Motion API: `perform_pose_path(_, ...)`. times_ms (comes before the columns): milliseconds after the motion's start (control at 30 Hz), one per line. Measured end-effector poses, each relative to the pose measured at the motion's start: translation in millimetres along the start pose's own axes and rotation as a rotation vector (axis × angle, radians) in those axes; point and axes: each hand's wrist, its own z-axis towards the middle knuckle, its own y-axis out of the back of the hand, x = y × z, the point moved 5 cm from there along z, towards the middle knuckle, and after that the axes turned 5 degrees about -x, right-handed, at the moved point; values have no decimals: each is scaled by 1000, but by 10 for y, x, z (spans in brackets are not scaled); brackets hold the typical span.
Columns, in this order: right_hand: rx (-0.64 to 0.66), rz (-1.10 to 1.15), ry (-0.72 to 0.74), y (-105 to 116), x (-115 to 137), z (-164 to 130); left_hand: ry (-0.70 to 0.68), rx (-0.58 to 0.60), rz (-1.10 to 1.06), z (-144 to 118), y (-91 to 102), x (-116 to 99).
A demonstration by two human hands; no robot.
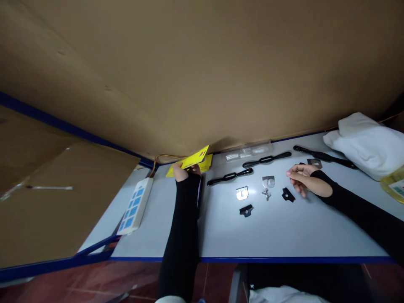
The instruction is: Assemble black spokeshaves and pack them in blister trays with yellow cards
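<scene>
My left hand (pixel 181 171) is closed on a yellow printed card (pixel 197 156) at the far side of the table, above more yellow cards (pixel 206 163). Over the right part of the table hovers my right hand (pixel 301 176), thumb and index tips together; anything between them is too small to see. Below it lies a black bracket (pixel 288 195). Further left are two silver metal plates (pixel 242 193), several small silver screws (pixel 266 194) and another black bracket (pixel 246 210). Behind them rest black slotted handles (pixel 230 176), with a third handle (pixel 325 157) beyond my right hand.
A white power strip (pixel 135 206) lies at the left. Clear plastic packaging (pixel 246 152) sits along the cardboard wall (pixel 202 75). A white cloth-like bundle (pixel 369 143) and a yellowish container (pixel 394 185) occupy the right end. A dark flat device (pixel 200 195) is partly behind my left sleeve.
</scene>
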Motion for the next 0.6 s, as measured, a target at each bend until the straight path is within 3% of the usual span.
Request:
perform_pose_path(167,11,-39,-5,-3,8,9,2,24,40,-108,-93,274)
perform_pose_path(300,-51,-114,46,10,6,-1,49,53,101,-177,-139,437)
perform_pose_path(433,-74,-365,155,-21,-22,-69,56,57,138,-147,-117,438)
perform_pose_path(600,-45,-677,408,-81,-2,-149,37,18,183,-6,-38,349)
